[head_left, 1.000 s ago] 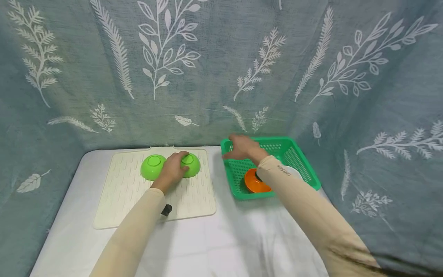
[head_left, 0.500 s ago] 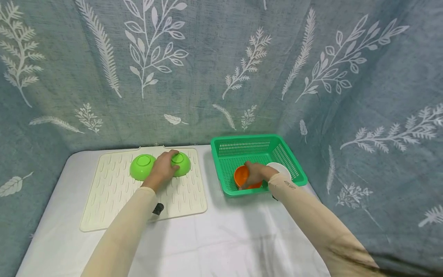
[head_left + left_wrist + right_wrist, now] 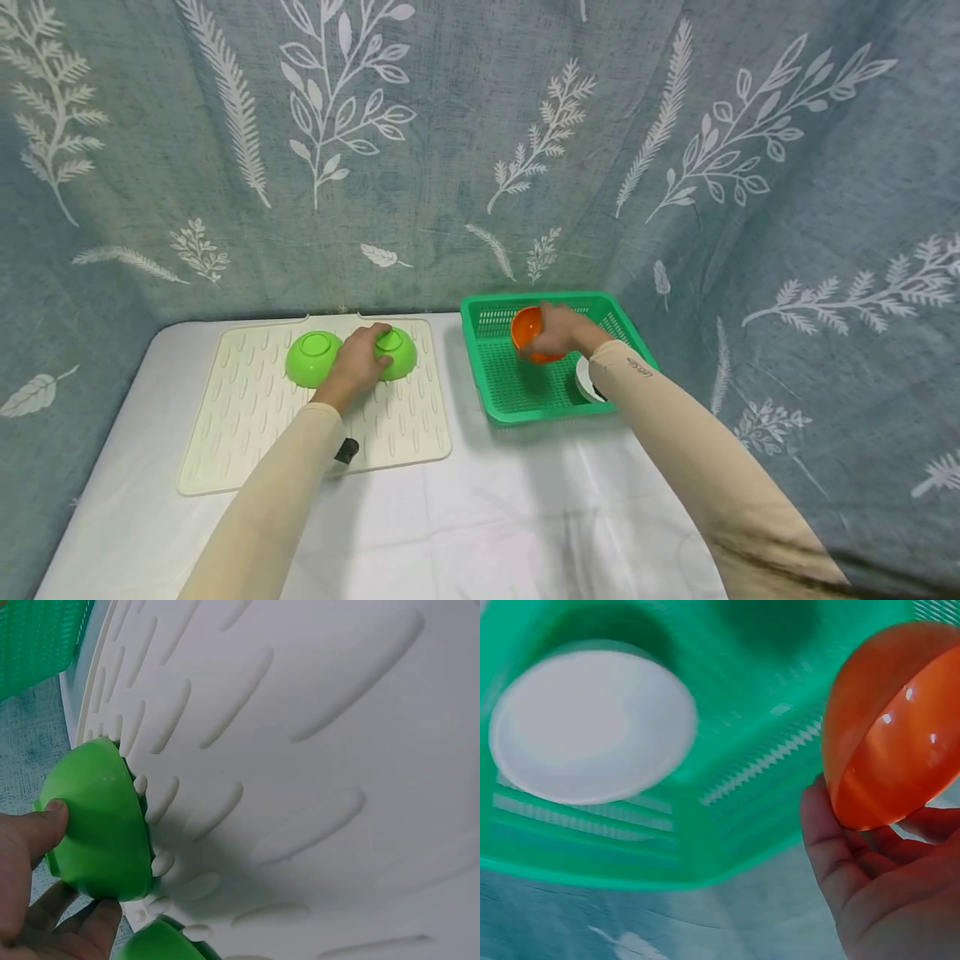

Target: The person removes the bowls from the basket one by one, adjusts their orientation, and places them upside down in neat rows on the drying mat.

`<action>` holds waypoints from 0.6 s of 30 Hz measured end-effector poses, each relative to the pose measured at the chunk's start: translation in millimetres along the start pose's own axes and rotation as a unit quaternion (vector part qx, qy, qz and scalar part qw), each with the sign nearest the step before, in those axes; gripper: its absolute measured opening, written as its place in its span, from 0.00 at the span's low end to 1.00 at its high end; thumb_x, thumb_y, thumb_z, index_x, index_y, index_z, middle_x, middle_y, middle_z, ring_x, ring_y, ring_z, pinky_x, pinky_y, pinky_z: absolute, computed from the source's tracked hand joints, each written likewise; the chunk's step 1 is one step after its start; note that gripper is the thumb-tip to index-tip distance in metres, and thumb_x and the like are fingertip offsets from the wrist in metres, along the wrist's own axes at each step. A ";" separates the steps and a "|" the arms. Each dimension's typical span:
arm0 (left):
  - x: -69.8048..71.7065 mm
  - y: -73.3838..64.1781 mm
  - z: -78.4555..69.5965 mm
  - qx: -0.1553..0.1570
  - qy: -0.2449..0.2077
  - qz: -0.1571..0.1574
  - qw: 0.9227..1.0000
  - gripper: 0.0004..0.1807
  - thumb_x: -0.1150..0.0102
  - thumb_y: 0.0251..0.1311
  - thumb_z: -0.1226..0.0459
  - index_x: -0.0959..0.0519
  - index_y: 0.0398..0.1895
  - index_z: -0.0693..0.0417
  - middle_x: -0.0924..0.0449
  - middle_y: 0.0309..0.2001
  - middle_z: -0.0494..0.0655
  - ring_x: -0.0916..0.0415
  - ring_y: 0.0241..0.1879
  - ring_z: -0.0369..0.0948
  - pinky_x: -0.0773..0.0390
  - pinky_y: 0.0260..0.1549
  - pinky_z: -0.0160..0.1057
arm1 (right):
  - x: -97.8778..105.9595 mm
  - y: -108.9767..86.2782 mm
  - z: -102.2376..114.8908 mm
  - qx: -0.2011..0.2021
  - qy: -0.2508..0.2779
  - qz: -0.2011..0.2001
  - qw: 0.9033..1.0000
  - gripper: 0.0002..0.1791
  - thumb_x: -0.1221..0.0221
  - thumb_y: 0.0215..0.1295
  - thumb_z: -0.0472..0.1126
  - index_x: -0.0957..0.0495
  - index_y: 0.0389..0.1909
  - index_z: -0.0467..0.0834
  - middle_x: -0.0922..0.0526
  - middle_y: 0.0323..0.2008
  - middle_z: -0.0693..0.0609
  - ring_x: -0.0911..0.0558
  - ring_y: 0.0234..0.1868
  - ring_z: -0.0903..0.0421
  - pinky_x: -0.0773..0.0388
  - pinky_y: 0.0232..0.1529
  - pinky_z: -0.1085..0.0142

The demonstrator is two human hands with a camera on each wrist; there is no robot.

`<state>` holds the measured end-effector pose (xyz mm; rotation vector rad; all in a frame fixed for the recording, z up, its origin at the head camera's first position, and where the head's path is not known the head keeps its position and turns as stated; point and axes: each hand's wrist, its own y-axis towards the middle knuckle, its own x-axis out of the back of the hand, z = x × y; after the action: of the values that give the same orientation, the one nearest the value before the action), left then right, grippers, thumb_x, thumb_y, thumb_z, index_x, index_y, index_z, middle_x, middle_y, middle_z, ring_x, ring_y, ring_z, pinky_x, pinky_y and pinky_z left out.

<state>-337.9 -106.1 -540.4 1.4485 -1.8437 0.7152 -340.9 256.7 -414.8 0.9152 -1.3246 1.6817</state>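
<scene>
My left hand (image 3: 358,362) grips an upturned green bowl (image 3: 397,357) on the cream drying mat (image 3: 255,425). In the left wrist view, the thumb lies on one side of that green bowl (image 3: 101,825) and the fingers on the other. A second upturned green bowl (image 3: 310,362) stands just left of the hand. Over the green basket (image 3: 476,367), my right hand (image 3: 562,329) holds an orange bowl (image 3: 527,327). The right wrist view shows the orange bowl (image 3: 870,735) tilted, pinched at its rim. A white bowl (image 3: 592,724) sits in the basket below the right hand.
The mat and basket stand side by side on a white-covered table (image 3: 450,533). A grey-green curtain (image 3: 435,167) with white leaf prints hangs behind them and at both sides. A small black device (image 3: 347,451) shows beside the left forearm.
My right hand has come down from the basket's back edge, taken hold of the orange bowl and moved it toward the back of the basket. The left hand stays on its green bowl.
</scene>
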 end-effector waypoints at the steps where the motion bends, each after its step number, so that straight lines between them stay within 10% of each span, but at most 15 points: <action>1: -0.1 -0.3 0.1 -0.001 0.001 -0.001 1.000 0.35 0.35 0.76 0.64 0.34 0.82 0.57 0.28 0.74 0.69 0.30 0.75 0.66 0.29 0.76 0.66 | 5.3 0.3 7.4 0.005 -0.001 -0.005 1.000 0.61 0.31 0.64 0.66 0.48 0.85 0.35 0.28 0.73 0.33 0.27 0.74 0.34 0.21 0.69 0.38; 10: -0.7 -5.7 10.3 -0.004 -0.003 -0.013 1.000 0.34 0.39 0.78 0.63 0.36 0.84 0.56 0.35 0.81 0.66 0.38 0.81 0.64 0.36 0.81 0.64 | 9.1 11.8 116.5 0.082 0.016 0.010 0.996 0.63 0.31 0.63 0.65 0.52 0.88 0.40 0.32 0.78 0.38 0.27 0.74 0.40 0.19 0.67 0.44; 13: -10.7 -4.9 22.9 -0.039 -0.024 -0.078 0.996 0.31 0.42 0.79 0.62 0.32 0.82 0.53 0.39 0.83 0.68 0.39 0.82 0.65 0.35 0.80 0.66 | -0.7 14.3 148.6 0.109 0.006 0.020 0.994 0.65 0.31 0.62 0.66 0.53 0.88 0.40 0.34 0.81 0.38 0.29 0.77 0.39 0.21 0.72 0.43; 16: -19.3 -6.2 23.4 -0.049 -0.156 -0.158 0.974 0.25 0.46 0.81 0.61 0.26 0.77 0.54 0.30 0.78 0.68 0.31 0.78 0.63 0.30 0.77 0.64 | -9.7 16.0 166.6 0.127 -0.004 0.018 0.992 0.66 0.30 0.62 0.66 0.54 0.89 0.40 0.35 0.82 0.37 0.30 0.78 0.39 0.22 0.73 0.43; 18: -19.0 -12.7 9.8 -0.031 -0.325 -0.168 0.930 0.22 0.49 0.84 0.58 0.23 0.74 0.57 0.19 0.69 0.60 0.21 0.71 0.55 0.25 0.75 0.58 | -13.0 16.6 170.9 0.141 -0.008 0.009 0.990 0.65 0.30 0.62 0.65 0.52 0.88 0.40 0.32 0.79 0.38 0.28 0.77 0.40 0.21 0.73 0.44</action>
<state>-324.3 -105.1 -561.2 2.0565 -1.9669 -0.0116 -339.1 85.1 -400.1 1.0824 -1.1249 1.9103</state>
